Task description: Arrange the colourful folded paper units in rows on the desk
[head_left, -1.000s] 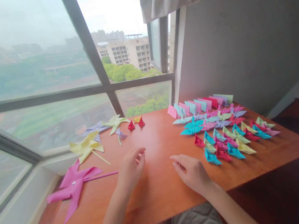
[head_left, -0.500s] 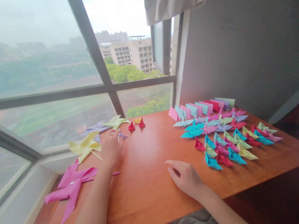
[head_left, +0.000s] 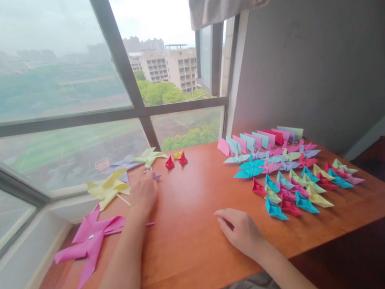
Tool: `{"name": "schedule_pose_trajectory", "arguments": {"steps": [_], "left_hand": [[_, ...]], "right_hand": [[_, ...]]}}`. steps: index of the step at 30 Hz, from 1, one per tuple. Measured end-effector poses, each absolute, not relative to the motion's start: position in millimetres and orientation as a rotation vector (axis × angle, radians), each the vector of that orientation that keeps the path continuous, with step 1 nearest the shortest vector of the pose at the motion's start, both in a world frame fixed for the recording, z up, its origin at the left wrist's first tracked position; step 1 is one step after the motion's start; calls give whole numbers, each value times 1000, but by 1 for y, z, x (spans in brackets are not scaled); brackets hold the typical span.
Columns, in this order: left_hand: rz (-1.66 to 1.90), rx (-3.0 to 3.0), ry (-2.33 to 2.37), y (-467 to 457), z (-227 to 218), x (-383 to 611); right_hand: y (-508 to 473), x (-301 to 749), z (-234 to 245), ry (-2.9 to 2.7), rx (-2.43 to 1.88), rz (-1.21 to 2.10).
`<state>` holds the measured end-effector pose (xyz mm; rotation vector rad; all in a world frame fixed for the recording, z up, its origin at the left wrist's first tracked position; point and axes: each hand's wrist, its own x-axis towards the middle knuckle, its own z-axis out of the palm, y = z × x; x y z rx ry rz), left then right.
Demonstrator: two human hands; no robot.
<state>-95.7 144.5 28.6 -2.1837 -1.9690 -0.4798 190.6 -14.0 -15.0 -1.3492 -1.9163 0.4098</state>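
My left hand (head_left: 144, 190) reaches to the far left part of the table, its fingers curled round a small piece of purple folded paper (head_left: 156, 176), mostly hidden by the hand. Beside it lie a purple pinwheel (head_left: 125, 163), a pale green pinwheel (head_left: 150, 157) and a yellow pinwheel (head_left: 108, 188). A large pink pinwheel (head_left: 92, 237) lies nearer, its stick passing behind my left forearm. Two red paper boats (head_left: 169, 163) and a yellow one (head_left: 178, 155) stand right of that hand. My right hand (head_left: 241, 232) rests on the table, loosely closed with nothing in it.
Rows of folded paper boats (head_left: 291, 208), paper cranes (head_left: 249, 170) and upright folded cards (head_left: 250, 142) fill the right of the wooden table (head_left: 187, 232). A window (head_left: 53, 160) borders the far and left sides. A grey wall (head_left: 310, 59) rises at right.
My left hand has turned slightly and its fingertips shifted a little left, with the purple paper moving along. The right hand stays in place.
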Motion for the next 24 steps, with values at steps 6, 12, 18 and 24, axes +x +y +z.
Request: {"name": "schedule_pose_trajectory", "arguments": {"steps": [6, 12, 18, 24], "left_hand": [[-455, -2189, -1998, 146, 27, -102], [-489, -2160, -1999, 139, 31, -99], [-455, -2189, -1999, 130, 35, -82], [-427, -2228, -2029, 133, 32, -80]], "right_hand": [[-15, 190, -14, -1937, -1353, 373], [-17, 190, -15, -1959, -1368, 358], [-17, 189, -16, -2004, -1372, 284], [-16, 189, -17, -2006, -1371, 268]]}}
